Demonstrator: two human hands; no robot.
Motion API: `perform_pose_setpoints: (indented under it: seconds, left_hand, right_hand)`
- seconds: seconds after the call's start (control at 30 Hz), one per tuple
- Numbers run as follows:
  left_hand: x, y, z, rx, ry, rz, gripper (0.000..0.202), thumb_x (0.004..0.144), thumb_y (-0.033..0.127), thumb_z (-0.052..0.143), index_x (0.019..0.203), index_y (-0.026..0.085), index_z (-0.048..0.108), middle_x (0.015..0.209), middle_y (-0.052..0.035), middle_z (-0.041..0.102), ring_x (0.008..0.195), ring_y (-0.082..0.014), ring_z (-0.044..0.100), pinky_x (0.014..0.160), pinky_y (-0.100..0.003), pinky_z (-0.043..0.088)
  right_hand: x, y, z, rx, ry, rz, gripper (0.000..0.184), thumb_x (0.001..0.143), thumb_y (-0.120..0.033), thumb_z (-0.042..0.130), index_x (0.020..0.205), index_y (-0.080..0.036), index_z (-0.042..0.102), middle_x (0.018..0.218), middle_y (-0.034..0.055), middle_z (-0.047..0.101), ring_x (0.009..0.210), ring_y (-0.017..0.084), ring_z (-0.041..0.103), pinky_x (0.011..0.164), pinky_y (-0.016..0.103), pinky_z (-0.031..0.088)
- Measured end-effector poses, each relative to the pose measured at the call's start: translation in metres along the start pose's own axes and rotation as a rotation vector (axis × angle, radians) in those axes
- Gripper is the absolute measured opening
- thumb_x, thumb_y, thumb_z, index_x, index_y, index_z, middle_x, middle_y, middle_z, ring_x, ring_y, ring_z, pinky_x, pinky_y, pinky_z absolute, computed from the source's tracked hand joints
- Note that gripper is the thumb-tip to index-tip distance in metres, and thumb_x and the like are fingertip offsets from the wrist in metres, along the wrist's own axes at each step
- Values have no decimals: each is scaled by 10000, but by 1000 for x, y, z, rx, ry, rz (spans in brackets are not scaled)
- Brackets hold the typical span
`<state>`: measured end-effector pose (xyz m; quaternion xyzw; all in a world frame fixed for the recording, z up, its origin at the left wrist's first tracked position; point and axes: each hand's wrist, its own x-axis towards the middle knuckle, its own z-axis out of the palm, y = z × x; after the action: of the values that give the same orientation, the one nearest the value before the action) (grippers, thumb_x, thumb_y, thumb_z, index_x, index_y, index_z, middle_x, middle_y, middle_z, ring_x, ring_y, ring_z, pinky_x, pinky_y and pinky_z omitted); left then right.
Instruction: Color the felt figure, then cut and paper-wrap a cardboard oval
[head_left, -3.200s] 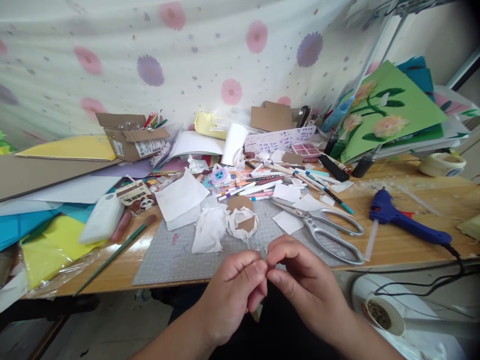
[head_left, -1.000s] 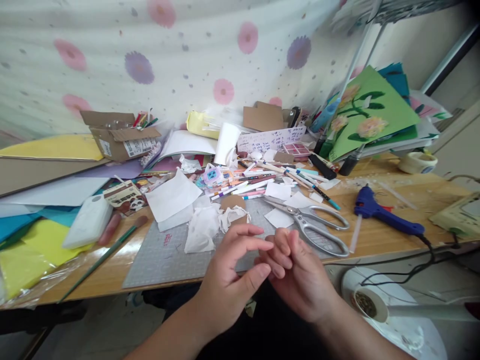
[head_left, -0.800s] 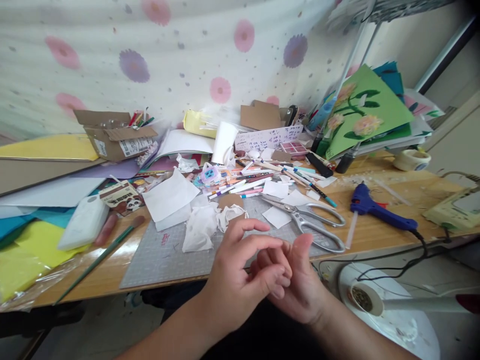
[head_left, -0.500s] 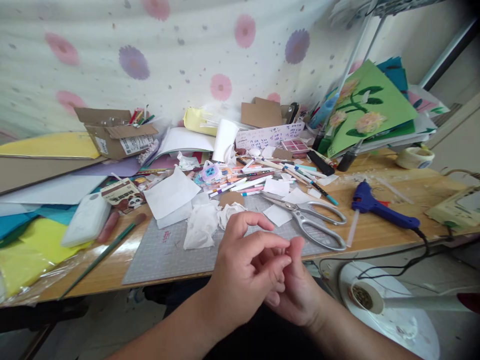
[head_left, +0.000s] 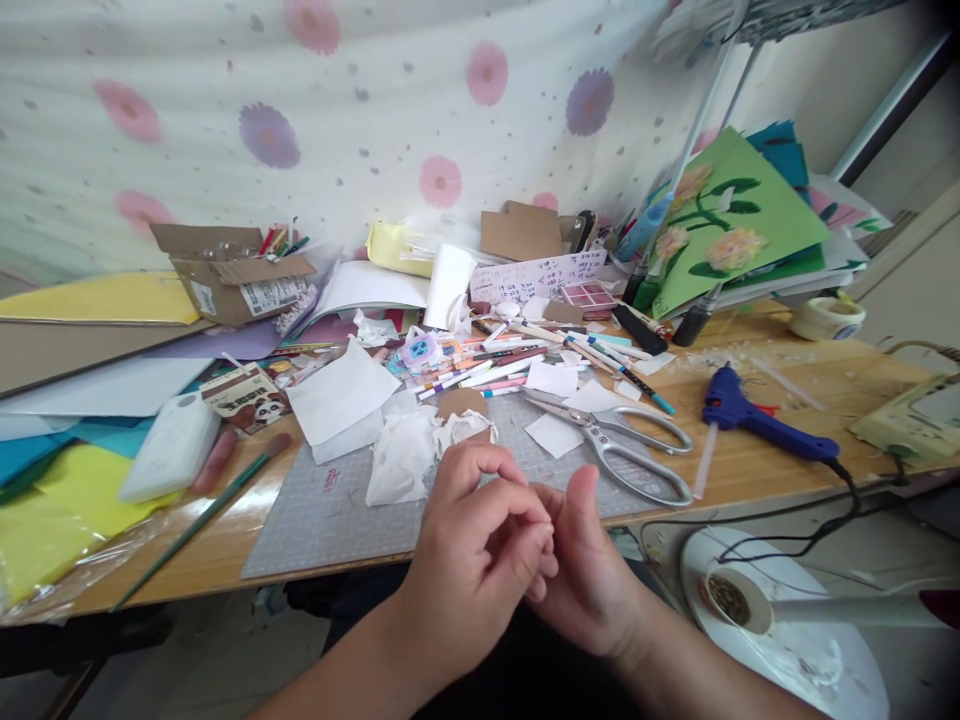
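Note:
My left hand (head_left: pixel 476 560) is closed, thumb and forefinger pinched together over the right palm. Anything between those fingertips is too small or hidden to make out. Cupped against it from the right is my right hand (head_left: pixel 592 570), thumb raised and apart, its other fingers curled and partly covered by the left hand. Both hands are in front of the table's near edge. Just beyond them lie a grey cutting mat (head_left: pixel 300 520), crumpled white tissue (head_left: pixel 397 455) and large silver scissors (head_left: pixel 611 440).
Many pens (head_left: pixel 510 370) are piled mid-table, with white paper sheets (head_left: pixel 341 390) beside them. A blue glue gun (head_left: pixel 765 415) lies at right, its cord hanging off the edge. On the left are a long green brush (head_left: pixel 202 515), a panda carton (head_left: pixel 244 395) and a cardboard box (head_left: pixel 247 290).
My left fingertips have slid left and slightly down, away from the right thumb's tip. My right thumb now stands apart from them. The things on the table have stayed in place.

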<state>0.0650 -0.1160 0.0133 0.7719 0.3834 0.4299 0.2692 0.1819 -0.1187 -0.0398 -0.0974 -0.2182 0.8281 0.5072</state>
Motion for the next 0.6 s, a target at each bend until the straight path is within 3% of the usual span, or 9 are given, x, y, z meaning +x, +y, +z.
perform_pose_setpoints:
  seconds: [0.17,0.33,0.43,0.5,0.6]
  left_hand:
    - [-2,-6,-6,-299,-54,-208,187,894,265,528,759,204,643,950,-54,518,918,-204,552,740,-290,485]
    - [-1,-14,-9,-454,-51,-266,262,912,257,508,696,180,635,871,-37,544,912,-179,536,853,-285,408]
    - [-1,-16,-7,-615,-125,-348,452,936,309,450,509,174,509,661,-30,535,710,-161,522,745,-298,398]
    - [-2,-16,-5,-726,-154,-424,527,947,372,412,452,193,427,529,-15,481,599,-153,487,677,-305,384]
    - [-3,-16,-2,-806,-164,-509,525,936,460,417,481,198,430,477,4,465,521,-132,447,610,-293,361]
  right_hand:
    - [-2,-11,1,-52,8,-57,510,858,-588,561,553,-193,459,441,-97,308,415,77,292,569,252,398]
    - [-9,-21,-6,-456,103,-393,291,879,-391,631,665,-197,592,585,-32,485,575,126,443,620,274,381]
    - [-14,-25,-10,-719,121,-498,65,902,-266,618,879,-243,675,713,-16,546,680,138,496,657,277,393]
    - [-17,-27,-9,-870,93,-527,147,907,-203,602,1005,-279,681,788,-12,559,730,138,510,680,277,406]
    - [-18,-29,-4,-1071,32,-572,227,902,-152,586,1056,-289,682,842,-2,581,797,143,534,715,275,424]
